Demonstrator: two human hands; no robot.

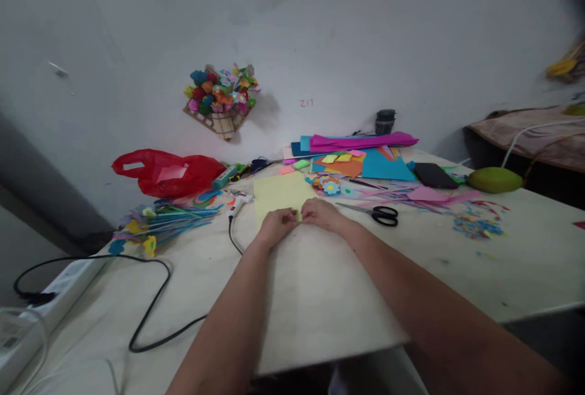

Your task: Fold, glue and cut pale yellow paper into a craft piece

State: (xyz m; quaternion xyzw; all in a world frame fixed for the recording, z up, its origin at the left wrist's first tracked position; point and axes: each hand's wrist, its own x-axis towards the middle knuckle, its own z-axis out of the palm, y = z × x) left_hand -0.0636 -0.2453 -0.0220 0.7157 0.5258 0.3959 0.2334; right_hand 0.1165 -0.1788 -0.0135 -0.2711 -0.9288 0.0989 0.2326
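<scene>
A pale yellow sheet of paper [276, 191] lies flat on the table in front of me. At its near edge my left hand [280, 224] is closed, thumb and fingers pinched on the paper. Close beside it, almost fingertip to fingertip, my right hand [320, 213] pinches the same edge. The fingers partly hide how the edge lies between them. A white glue gun [238, 203] rests left of the sheet with its cord trailing toward me. Black-handled scissors [382, 214] lie to the right of my right hand.
Paper flowers on stems [169, 219] and a red plastic bag [178, 172] are at left. Coloured sheets [388, 164] and a dark phone [435, 175] sit behind, with a green fruit [495, 180] and paper scraps [478, 224] at right. A black cord [153, 309] loops near a power strip [68, 285].
</scene>
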